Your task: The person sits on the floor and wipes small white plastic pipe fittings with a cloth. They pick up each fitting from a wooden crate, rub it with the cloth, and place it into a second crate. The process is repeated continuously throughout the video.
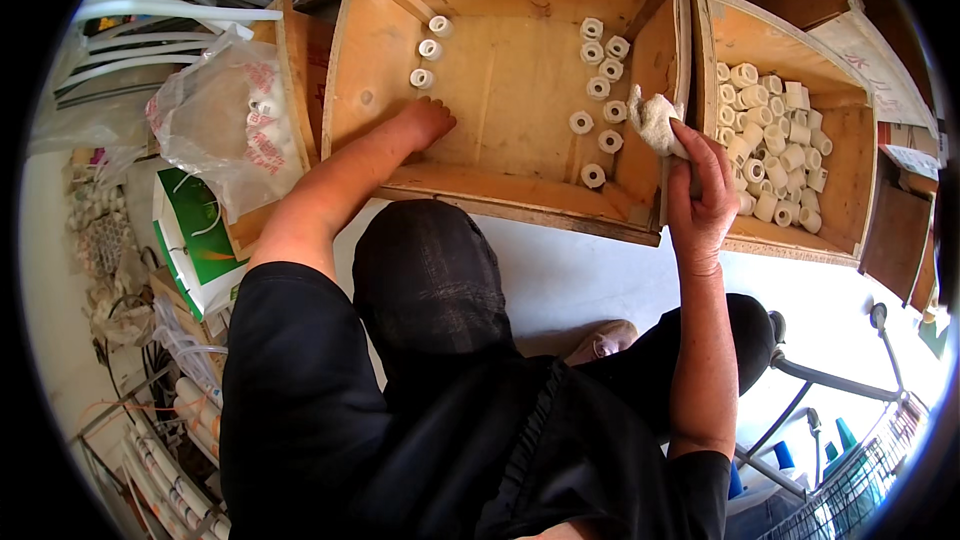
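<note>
A large wooden box [510, 90] lies before me. My left hand [431, 122] is low inside its left part, fingers curled downward; whether they hold something is hidden. Just beyond that hand, three white plastic pipe fittings [430, 49] stand in a short row. My right hand [703, 172] grips a whitish rag [656, 124] between thumb and fingers, over the box's right wall. Left of the rag, several white plastic fittings with hexagonal collars [598, 88] are spread along the right side of the box floor.
A smaller wooden box [844, 165] at right holds many white pipe fittings [780, 150]. A plastic bag [217, 120] lies over a wooden box at left, near a green paper bag [199, 221]. Pipes [172, 495] stand lower left; a metal-framed wire basket [847, 495] is lower right.
</note>
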Demonstrator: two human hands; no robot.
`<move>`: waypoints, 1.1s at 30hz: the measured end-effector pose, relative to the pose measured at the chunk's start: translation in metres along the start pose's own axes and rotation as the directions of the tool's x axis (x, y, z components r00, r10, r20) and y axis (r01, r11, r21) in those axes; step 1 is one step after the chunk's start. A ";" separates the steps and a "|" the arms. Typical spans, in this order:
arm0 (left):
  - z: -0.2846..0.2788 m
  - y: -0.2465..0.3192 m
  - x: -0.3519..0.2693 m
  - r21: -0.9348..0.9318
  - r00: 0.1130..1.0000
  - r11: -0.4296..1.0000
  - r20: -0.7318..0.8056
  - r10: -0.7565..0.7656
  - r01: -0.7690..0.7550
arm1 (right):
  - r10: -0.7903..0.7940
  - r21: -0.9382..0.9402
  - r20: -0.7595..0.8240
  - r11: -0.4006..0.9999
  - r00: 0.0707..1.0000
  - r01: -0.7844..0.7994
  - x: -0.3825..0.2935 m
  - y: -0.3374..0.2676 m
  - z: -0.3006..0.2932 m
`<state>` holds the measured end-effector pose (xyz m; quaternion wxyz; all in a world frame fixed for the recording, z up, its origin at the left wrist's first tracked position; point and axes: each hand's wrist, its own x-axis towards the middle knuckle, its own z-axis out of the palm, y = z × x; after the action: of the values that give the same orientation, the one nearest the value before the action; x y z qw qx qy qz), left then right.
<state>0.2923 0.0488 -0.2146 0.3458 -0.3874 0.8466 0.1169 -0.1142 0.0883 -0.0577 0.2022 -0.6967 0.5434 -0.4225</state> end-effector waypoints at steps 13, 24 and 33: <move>-0.016 0.011 -0.008 0.138 0.982 0.984 0.168 0.088 -0.111 | -0.002 0.032 -0.014 0.999 1.000 0.003 0.001 0.002 0.000; 0.022 0.004 0.004 0.177 0.980 0.979 0.190 0.064 -0.098 | -0.010 0.029 -0.019 1.000 1.000 0.011 0.003 0.000 0.001; -0.076 0.033 0.006 -0.287 0.997 0.955 0.000 -0.080 0.077 | -0.003 0.022 -0.012 1.000 1.000 0.004 0.003 0.000 -0.002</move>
<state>0.2274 0.0322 -0.1650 0.2855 -0.4674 0.8065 0.2225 -0.1153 0.0860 -0.0553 0.2060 -0.6927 0.5387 -0.4330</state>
